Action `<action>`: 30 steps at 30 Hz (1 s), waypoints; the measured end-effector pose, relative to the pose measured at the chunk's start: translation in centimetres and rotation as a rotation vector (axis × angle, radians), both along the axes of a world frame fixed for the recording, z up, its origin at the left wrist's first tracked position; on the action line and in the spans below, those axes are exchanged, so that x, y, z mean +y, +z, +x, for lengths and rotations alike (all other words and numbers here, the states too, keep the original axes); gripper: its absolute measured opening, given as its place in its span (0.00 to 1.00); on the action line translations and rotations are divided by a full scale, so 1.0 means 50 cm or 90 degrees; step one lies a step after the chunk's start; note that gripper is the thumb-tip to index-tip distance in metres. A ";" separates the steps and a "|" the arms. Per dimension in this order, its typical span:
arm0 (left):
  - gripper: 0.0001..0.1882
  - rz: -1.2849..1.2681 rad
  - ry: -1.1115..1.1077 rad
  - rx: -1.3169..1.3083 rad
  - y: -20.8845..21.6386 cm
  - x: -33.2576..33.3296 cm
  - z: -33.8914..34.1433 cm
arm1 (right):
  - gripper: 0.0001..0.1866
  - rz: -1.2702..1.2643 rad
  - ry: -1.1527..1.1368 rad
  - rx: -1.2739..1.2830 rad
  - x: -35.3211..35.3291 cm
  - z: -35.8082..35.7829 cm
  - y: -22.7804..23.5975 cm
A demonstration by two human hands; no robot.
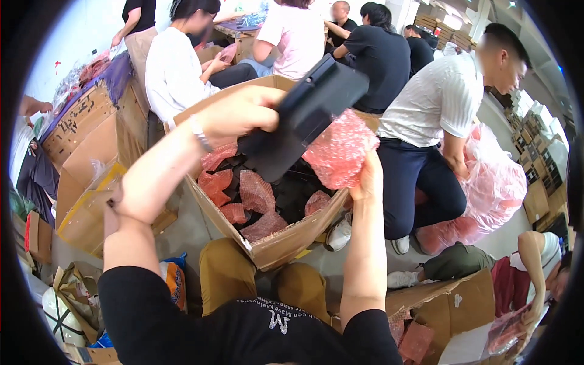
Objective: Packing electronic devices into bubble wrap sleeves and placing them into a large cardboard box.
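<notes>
Left hand (240,112) gripping black device (304,118), right hand (365,176) clutching pink bubble-wrap pouch (340,149) just beside; likely snagging if misaligned

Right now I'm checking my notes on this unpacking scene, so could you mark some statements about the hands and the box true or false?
1. The left hand grips a flat black case. True.
2. The right hand holds a blue plastic bag. False: it holds pink bubble wrap.
3. The cardboard box below the hands holds pink bubble-wrap pieces and dark items. True.
4. The cardboard box is closed and taped. False: it is open at the top.
5. The left wrist carries a bracelet. True.
</notes>
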State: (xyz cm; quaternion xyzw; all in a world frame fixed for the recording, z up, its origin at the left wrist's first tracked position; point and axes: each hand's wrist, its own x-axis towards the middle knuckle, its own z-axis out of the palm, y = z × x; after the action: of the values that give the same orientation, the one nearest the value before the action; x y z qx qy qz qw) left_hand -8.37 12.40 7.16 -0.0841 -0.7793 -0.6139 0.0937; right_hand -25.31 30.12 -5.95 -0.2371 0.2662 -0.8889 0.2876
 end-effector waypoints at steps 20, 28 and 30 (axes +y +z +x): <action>0.27 -0.786 0.170 0.105 0.100 0.134 0.061 | 0.28 0.035 0.041 0.314 0.098 0.044 0.111; 0.14 -0.541 0.399 0.243 0.038 0.115 0.052 | 0.33 -0.047 0.020 0.120 0.078 0.054 0.050; 0.14 -0.514 0.449 0.291 0.023 0.120 0.045 | 0.30 -0.098 0.121 0.102 0.027 0.107 0.042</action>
State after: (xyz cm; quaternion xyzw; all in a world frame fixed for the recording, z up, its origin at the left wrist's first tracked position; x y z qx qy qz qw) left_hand -6.11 18.39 8.30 0.0212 -0.8925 -0.1664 0.4187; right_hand -19.96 31.45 -3.83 -0.3528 0.1957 -0.8537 0.3292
